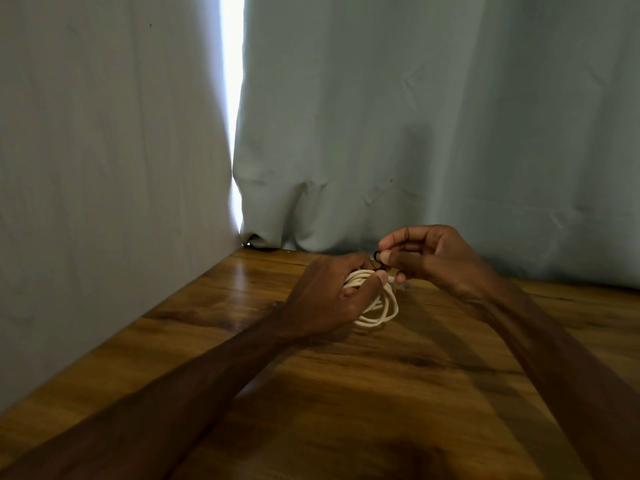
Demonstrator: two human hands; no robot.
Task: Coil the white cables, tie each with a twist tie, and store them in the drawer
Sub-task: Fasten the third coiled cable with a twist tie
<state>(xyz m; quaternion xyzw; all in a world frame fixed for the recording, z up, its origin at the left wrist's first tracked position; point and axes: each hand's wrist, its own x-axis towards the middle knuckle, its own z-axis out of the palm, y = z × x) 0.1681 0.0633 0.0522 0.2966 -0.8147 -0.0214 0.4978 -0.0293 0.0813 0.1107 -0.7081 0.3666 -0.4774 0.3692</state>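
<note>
Curtained tabletop point(346, 393); hands point(329, 299) point(433, 258), cable point(384, 310), maybe tie point(377, 255)

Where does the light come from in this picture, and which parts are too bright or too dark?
Head view: daylight enters through the curtain gap, blown out white, and glares on the table; same view, the tie pinched by the right hand is dark and hard to read.

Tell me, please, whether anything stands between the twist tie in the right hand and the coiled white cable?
Nothing visible does. The right hand pinches the black twist tie right against the top of the white cable coil, which the left hand grips over the wooden table. The drawer is out of view.
</note>
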